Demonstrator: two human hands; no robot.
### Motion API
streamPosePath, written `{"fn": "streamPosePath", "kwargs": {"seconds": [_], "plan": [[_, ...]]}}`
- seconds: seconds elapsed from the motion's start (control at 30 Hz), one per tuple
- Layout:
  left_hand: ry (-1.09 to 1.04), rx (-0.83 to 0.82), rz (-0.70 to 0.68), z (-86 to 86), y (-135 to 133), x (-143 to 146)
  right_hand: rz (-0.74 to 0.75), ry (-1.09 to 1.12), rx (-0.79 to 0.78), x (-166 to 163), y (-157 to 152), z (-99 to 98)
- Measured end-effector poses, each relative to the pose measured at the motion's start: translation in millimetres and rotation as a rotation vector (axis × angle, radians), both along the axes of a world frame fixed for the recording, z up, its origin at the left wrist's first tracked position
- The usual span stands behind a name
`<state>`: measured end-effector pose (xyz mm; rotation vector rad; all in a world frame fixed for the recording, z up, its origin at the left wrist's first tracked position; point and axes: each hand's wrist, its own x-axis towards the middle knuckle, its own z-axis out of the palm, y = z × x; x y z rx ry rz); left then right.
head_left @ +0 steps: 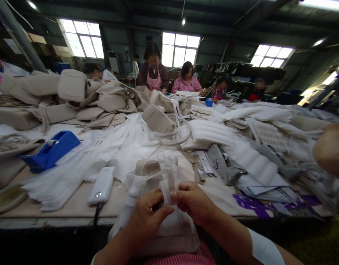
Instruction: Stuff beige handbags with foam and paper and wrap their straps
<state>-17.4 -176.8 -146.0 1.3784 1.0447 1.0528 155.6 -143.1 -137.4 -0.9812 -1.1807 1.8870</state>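
Note:
A beige handbag [183, 241], partly covered in thin white wrapping, rests against the table edge in front of me. Above it rises a translucent white plastic strip [168, 171], seemingly around a strap. My left hand [147, 213] is closed on the strip's lower end from the left, thumb pointing inward. From the right, my right hand [194, 202] pinches the same strip between thumb and fingers. Both hands nearly meet over the bag. What lies inside the strip is hard to make out.
Left of the bag lie a white power bank [103, 184] with a cable, white sheets [67, 176] and a blue tape dispenser [52, 151]. A grey tape dispenser [223, 165] stands right. Beige bags [111, 101] pile up behind; several people work across the table. Someone's blurred limb [332, 149] shows far right.

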Motion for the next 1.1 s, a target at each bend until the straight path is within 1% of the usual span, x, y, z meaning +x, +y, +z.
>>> {"fn": "streamPosePath", "kwargs": {"seconds": [0.07,0.13,0.17,0.2,0.23,0.27,0.3,0.33,0.4,0.47,0.5,0.53,0.57,0.6,0.63,0.67,0.7,0.73,0.8,0.87,0.9,0.93,0.97,1.0,1.03,1.07,1.1], "plan": [[-0.244,-0.267,-0.004,-2.0,4,0,0.019,-0.19,0.369,-2,-4,0.1],[-0.486,-0.496,0.056,-4.7,8,2,0.028,-0.371,0.766,-1,-7,-1.5],[-0.564,-0.557,0.095,-6.1,9,4,0.028,-0.441,0.915,0,-8,-2.8],[-0.604,-0.584,0.124,-7.2,10,6,0.029,-0.492,1.013,1,-8,-4.2],[-0.606,-0.584,0.138,-7.9,10,7,0.031,-0.521,1.057,3,-8,-5.3],[-0.574,-0.559,0.144,-8.0,10,7,0.042,-0.525,1.044,6,-7,-6.0],[-0.51,-0.506,0.145,-7.5,9,8,0.07,-0.497,0.968,9,-5,-6.4],[-0.414,-0.428,0.138,-6.6,7,8,0.113,-0.433,0.83,11,-2,-6.5],[-0.168,-0.204,0.108,-3.8,4,7,0.187,-0.228,0.428,15,3,-6.5],[0.055,0.06,0.064,-1.6,0,6,0.188,-0.015,0.032,16,8,-7.2],[0.136,0.169,0.043,-1.0,-1,5,0.155,0.063,-0.103,14,10,-7.6],[0.19,0.25,0.028,-0.6,-2,5,0.113,0.112,-0.185,12,11,-7.8],[0.223,0.296,0.019,-0.4,-3,3,0.075,0.134,-0.221,9,11,-7.6],[0.24,0.305,0.016,-0.2,-3,2,0.049,0.133,-0.225,6,11,-6.8],[0.24,0.273,0.016,0.0,-2,0,0.032,0.11,-0.197,3,9,-5.6],[0.21,0.201,0.008,0.2,-1,-1,0.023,0.064,-0.133,1,8,-4.1],[0.143,0.095,-0.007,0.3,0,-3,0.019,-0.005,-0.025,-1,6,-2.7],[0.035,-0.035,-0.021,0.1,2,-4,0.015,-0.093,0.124,-2,4,-1.7],[-0.253,-0.316,-0.008,-1.4,6,-3,0.006,-0.295,0.497,-2,0,-1.9],[-0.506,-0.531,0.068,-3.9,10,0,0.001,-0.47,0.835,-1,-3,-4.9],[-0.582,-0.589,0.111,-5.1,12,2,0.008,-0.529,0.946,1,-4,-6.8],[-0.619,-0.618,0.136,-6.1,13,4,0.02,-0.563,1.008,2,-4,-8.3],[-0.615,-0.622,0.145,-6.8,14,5,0.036,-0.571,1.017,4,-3,-9.3],[-0.571,-0.599,0.146,-7.2,14,6,0.061,-0.548,0.965,6,-2,-9.4],[-0.488,-0.553,0.147,-7.4,14,6,0.096,-0.491,0.847,8,0,-8.8],[-0.371,-0.487,0.154,-7.6,13,6,0.13,-0.406,0.671,9,2,-7.7],[-0.231,-0.401,0.169,-7.8,11,5,0.155,-0.304,0.454,10,6,-6.4]]}}
